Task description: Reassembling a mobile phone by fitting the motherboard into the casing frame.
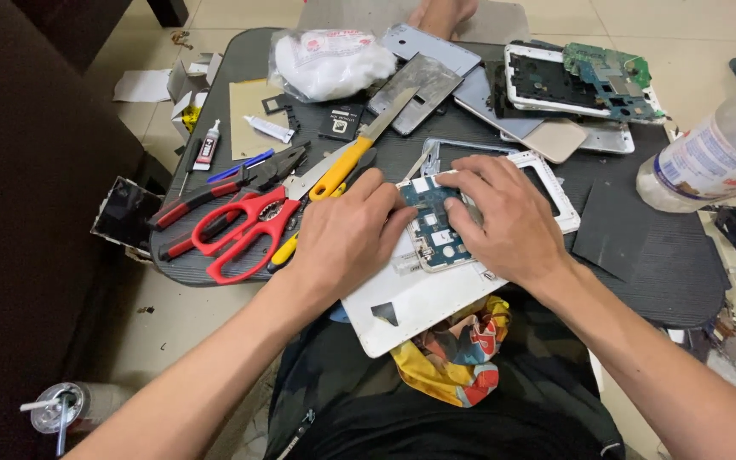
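A white tablet frame (419,298) lies at the near edge of the black table (641,255), with a blue circuit board (436,223) seated in it. My left hand (347,238) rests on the frame's left side, fingers bent against the board's left edge. My right hand (504,213) lies flat over the board's right side, fingertips pressing near its top edge. Neither hand holds a tool.
Red-handled scissors (244,230), pliers (232,183) and a yellow-handled blade (347,166) lie left of my hands. Further back are a bag of cotton (330,61), metal plates (415,92) and another opened tablet with a green board (602,72). A plastic bottle (709,153) lies at right.
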